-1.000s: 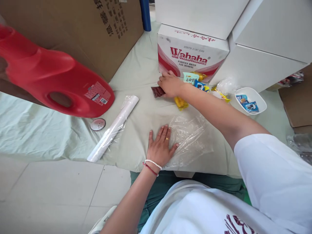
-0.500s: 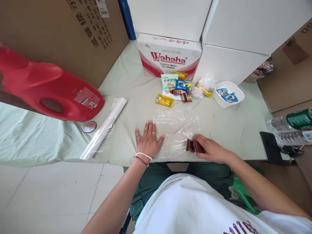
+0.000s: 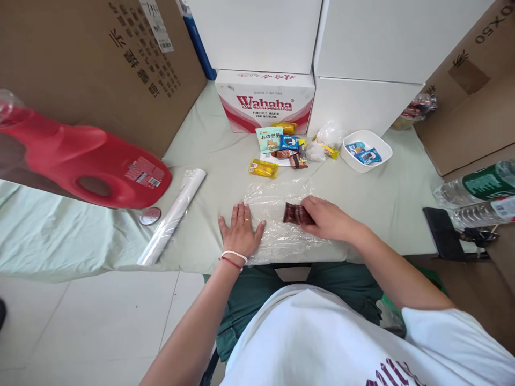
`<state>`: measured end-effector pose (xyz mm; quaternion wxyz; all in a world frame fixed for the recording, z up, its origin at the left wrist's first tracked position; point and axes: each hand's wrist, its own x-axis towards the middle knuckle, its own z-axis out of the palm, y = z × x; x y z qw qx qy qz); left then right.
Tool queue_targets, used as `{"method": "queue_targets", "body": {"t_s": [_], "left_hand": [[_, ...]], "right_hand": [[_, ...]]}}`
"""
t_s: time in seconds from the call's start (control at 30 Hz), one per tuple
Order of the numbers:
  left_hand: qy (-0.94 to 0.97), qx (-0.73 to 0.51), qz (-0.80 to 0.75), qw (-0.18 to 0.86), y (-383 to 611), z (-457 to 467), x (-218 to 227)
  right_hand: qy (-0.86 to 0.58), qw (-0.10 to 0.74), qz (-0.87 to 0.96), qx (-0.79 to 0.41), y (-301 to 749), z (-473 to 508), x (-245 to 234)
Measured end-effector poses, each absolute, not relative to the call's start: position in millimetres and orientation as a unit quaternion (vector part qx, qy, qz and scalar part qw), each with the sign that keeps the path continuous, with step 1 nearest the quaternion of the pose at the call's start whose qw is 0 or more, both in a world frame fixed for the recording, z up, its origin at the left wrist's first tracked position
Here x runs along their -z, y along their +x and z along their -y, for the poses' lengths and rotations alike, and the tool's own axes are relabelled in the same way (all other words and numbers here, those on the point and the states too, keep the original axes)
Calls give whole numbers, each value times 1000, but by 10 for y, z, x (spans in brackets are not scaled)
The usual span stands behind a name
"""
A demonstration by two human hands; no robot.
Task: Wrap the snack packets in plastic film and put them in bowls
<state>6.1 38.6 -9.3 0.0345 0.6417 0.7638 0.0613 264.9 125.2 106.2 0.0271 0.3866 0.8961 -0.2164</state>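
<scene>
My left hand (image 3: 240, 233) lies flat with fingers spread on the left edge of a clear plastic film sheet (image 3: 277, 244), which is wrinkled on the table. Over the sheet's middle, my right hand (image 3: 324, 219) grips small dark brown snack packets (image 3: 296, 214), side by side; my fingers cover part of them. Left of my left hand lies a roll of cling film (image 3: 173, 219), set at a slant. Beyond the sheet are a yellow-wrapped snack (image 3: 263, 168) and a pile of small snack packets (image 3: 288, 143).
A white bowl (image 3: 367, 166) with blue packets stands right of the pile. A large red jug (image 3: 104, 166) and a round lid-like disc (image 3: 150, 216) are at left. A Wahaba-style carton (image 3: 265, 104) stands behind. A black phone (image 3: 442, 233) and plastic bottles (image 3: 483, 185) lie at right.
My right hand has moved left and away from me with the brown packets, from the sheet's right edge to over its middle. My left hand stays flat. The camera view has shifted slightly.
</scene>
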Motion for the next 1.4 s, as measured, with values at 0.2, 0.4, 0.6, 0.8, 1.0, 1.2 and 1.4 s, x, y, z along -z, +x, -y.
{"method": "queue_targets", "body": {"t_s": [0.2, 0.4, 0.6, 0.8, 1.0, 1.2, 1.4], "left_hand": [[641, -47, -765, 37, 54, -383, 96], [643, -49, -763, 45, 42, -384, 89], [647, -51, -760, 45, 36, -382, 104], [649, -61, -758, 39, 30, -374, 125], [647, -72, -757, 48, 36, -379, 94], [631, -88, -769, 57, 29, -367, 39], [609, -164, -774, 52, -56, -341, 55]], "right_hand": [[371, 108, -913, 130, 1937, -1460, -705], [388, 91, -900, 174, 2171, -1483, -584], [425, 10, -892, 154, 2283, -1412, -634], [374, 43, -919, 118, 1950, -1306, -611], [367, 42, -924, 100, 1969, -1289, -554], [359, 12, -917, 172, 2146, -1335, -468], [280, -191, -908, 245, 2799, -1020, -346]]}}
